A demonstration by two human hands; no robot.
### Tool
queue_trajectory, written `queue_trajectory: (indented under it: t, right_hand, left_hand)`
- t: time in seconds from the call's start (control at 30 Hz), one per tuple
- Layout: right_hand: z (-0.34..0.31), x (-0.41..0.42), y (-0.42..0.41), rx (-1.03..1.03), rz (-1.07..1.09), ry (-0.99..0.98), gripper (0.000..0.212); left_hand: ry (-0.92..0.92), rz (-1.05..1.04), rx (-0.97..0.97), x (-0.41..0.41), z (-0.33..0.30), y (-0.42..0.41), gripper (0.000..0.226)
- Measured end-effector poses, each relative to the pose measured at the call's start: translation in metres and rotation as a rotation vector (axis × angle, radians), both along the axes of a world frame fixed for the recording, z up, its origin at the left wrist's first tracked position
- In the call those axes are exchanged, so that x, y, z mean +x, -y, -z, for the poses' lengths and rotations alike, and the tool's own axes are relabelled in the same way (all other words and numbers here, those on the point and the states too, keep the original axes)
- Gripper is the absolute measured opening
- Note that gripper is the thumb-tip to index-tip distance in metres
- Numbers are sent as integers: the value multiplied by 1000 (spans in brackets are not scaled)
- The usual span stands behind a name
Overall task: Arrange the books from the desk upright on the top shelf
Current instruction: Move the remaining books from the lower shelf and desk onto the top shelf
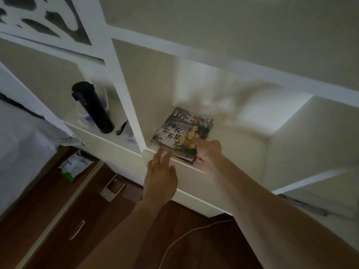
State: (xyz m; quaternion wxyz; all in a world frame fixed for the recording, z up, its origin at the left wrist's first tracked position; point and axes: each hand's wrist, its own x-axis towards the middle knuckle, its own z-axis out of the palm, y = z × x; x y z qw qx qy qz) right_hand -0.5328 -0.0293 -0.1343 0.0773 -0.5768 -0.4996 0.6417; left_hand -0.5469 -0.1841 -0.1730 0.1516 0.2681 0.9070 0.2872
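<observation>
A small stack of thin books (182, 133) lies flat in a white shelf compartment (242, 136); the top cover is illustrated with a figure and large characters. My right hand (208, 148) rests on the stack's near right corner, one finger laid on the cover and the rest at the edge. My left hand (161, 171), wearing a gold ring, reaches up with straight fingers whose tips touch the stack's near left edge at the shelf lip. The lower books are mostly hidden under the top one.
A dark flask (92, 107) stands in the compartment to the left, with small items beside it. A white divider (129, 98) separates the two compartments. Below are a dark wooden desk (97, 220), a white cable (186, 235), a small card (113, 188) and a packet (74, 166).
</observation>
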Motion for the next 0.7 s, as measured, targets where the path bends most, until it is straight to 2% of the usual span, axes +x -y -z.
queue_trajectory:
  t: [0.07, 0.13, 0.2, 0.27, 0.33, 0.43, 0.53, 0.63, 0.7]
  right_hand:
    - [-4, 2, 0, -14, -27, -25, 14]
    - [2, 4, 1, 18, -85, -6, 19]
    - [3, 9, 3, -5, -117, -37, 11]
    - [3, 19, 7, -76, -129, -89, 5]
    - [9, 30, 10, -55, -134, -60, 9]
    - [12, 66, 21, -74, -77, -24, 6]
    - [9, 115, 31, -128, -45, -62, 5]
    - [10, 163, 34, -5, -75, -62, 24]
    - [3, 196, 35, 19, -83, -90, 37]
  left_hand:
    - [15, 2, 41, 2, -9, 5, 39]
    - [160, -92, 105, -1, -15, 9, 33]
    - [466, -294, 253, -5, -23, 6, 21]
    - [785, -580, 518, -5, -31, 5, 6]
    - [993, -743, 710, -2, -32, 5, 13]
    - [1068, -684, 722, 11, -23, 9, 31]
    - [1081, -666, 717, 27, -19, 11, 30]
    - [1033, -602, 662, 60, -21, 17, 27]
    - [1066, -616, 679, 89, -30, 25, 22]
